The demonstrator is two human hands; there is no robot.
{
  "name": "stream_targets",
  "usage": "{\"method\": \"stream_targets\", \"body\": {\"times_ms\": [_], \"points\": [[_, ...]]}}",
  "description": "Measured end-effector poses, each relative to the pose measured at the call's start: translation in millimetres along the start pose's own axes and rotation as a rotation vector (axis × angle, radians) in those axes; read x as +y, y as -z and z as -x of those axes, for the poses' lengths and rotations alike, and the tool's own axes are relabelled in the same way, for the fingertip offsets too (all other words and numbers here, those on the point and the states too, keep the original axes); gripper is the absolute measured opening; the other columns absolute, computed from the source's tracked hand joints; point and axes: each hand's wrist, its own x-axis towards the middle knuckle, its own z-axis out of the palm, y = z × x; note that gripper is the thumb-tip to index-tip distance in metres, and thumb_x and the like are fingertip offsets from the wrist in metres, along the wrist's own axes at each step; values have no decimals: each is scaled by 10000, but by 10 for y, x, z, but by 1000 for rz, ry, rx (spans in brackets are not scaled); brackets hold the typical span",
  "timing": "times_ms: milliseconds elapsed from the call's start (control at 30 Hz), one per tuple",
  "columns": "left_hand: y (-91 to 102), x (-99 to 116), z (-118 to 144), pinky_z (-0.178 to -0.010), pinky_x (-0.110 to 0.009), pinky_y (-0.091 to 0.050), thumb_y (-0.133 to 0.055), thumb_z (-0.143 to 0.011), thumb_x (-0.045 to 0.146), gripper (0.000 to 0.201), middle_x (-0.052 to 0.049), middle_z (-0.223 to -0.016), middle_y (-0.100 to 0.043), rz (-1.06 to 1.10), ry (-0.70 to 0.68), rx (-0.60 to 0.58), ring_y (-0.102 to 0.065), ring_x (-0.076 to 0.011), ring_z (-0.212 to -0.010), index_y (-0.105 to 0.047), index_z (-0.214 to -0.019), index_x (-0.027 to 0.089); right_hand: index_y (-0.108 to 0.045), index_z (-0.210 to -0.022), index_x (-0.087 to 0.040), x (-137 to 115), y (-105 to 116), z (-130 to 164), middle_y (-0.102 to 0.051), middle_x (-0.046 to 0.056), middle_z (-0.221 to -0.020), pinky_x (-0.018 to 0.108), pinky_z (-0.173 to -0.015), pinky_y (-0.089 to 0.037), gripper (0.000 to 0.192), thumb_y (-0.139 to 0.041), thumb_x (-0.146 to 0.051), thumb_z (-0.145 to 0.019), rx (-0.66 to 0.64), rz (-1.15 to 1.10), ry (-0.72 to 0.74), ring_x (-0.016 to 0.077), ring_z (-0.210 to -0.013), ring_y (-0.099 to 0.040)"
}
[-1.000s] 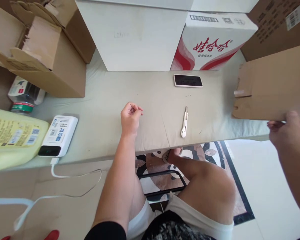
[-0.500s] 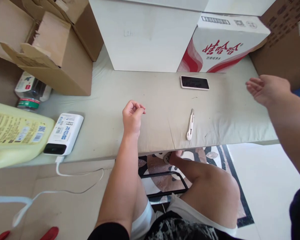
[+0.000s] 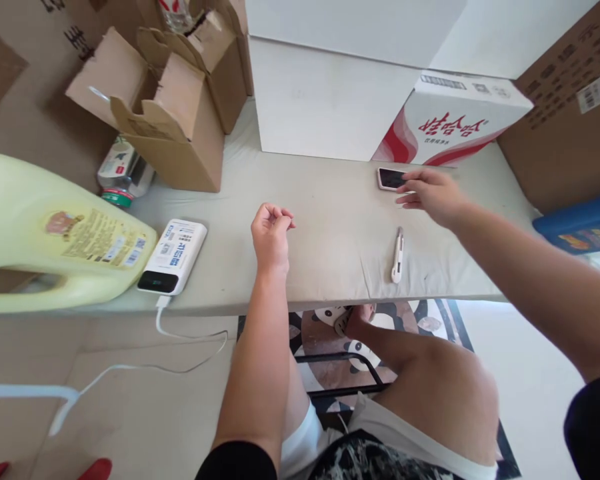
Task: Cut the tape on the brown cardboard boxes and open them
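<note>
Head view: red Chinese characters on white carton (image 3: 450, 123) behind phone (image 3: 391, 179).

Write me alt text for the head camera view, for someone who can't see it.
The right hand reaches across a grey table, its fingers on a phone, while the left hand rests loosely curled on the table. A white box cutter lies between them, with a power bank and yellow jug at left.

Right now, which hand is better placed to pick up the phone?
Right. The right hand already has its fingers at the phone, covering one end. The left hand rests curled on the table, well apart from it.
</note>
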Motion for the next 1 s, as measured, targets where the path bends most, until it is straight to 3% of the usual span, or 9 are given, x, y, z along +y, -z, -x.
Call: {"method": "stream_targets", "body": {"times_ms": [133, 267, 367, 500, 633, 700, 800, 900, 1000], "points": [[128, 104, -70, -596, -212, -431, -580, -617, 120, 163, 25, -712, -582, 41, -4, 95, -498, -68, -576, -455, -688, 196, -625, -1006, -190, -184, -1047, 61, -704, 29, -892, 248, -597, -539, 171, -560, -81, -891, -261, 117, 181, 117, -641, -680], [246, 185, -129, -615, -219, -437, -584, -654, 118, 149, 13, -802, -586, 53, -21, 172, -482, -63, -593, -475, -719, 195, -663, -1017, -190, -494, -1985, 258, -688, 76, -1175, 365, -844, -613, 238, -574, -61, -838, -453, 269, 643, 147, -803, -702], [327, 221, -164, -625, -216, -432, -547, -667, 89, 148, 16, -799, -569, 59, -53, 213, -481, -57, -594, -447, -708, 191, -664, -1066, -184, -844, -2449, 502, -514, 97, -1478, 331, -1002, -572, 310, -521, -26, -840, -483, 308, 868, 164, -1154, -659], [396, 239, -193, -612, -219, -407, -535, -676, 80, 150, 26, -752, -549, 84, -62, 247, -476, -55, -572, -439, -706, 190, -613, -1186, -173, -1287, -2798, 721, -272, 45, -1659, 342, -1094, -465, 344, -404, -133, -916, -506, 403, 894, 112, -1339, -544], [404, 232, -194, -617, -226, -395, -551, -680, 82, 156, 32, -747, -536, 105, -46, 250, -472, -55, -563, -444, -716, 190, -574, -1203, -114, -1486, -3018, 686, -452, 21, -1529, 499, -1033, -392, 567, -115, -198, -881, -473, 549, 989, 154, -1417, -447], [390, 221, -187, -616, -229, -379, -547, -680, 82, 163, 33, -744, -514, 113, -35, 246, -463, -58, -564, -434, -722, 192, -557, -1230, -71, -1488, -3073, 639, -532, 26, -1417, 519, -987, -397, 706, 3, -195, -819, -470, 611, 1002, 150, -1367, -487], [369, 205, -178, -660, -247, -387, -527, -693, 97, 171, 27, -783, -477, 77, -20, 274, -465, -77, -608, -409, -759, 203, -601, -1186, -64, -1410, -3011, 585, -591, 11, -1319, 448, -1008, -441, 550, -163, -163, -869, -483, 511, 962, 135, -1280, -572], [391, 209, -174, -807, -275, -411, -489, -718, 122, 229, 8, -901, -444, 11, -120, 525, -498, -124, -807, -388, -888, 236, -664, -1047, -120, -1256, -2677, 550, -636, 13, -1255, 296, -932, -564, 307, -404, -111, -886, -437, 246, 902, 120, -1116, -679], [472, 232, -173, -927, -289, -384, -448, -743, 150, 253, -7, -972, -381, -10, -336, 766, -455, -144, -939, -345, -948, 255, -674, -931, -179, -976, -2033, 581, -698, 28, -1083, 239, -659, -613, 163, -514, -157, -908, -375, 8, 789, 84, -722, -678]]}}
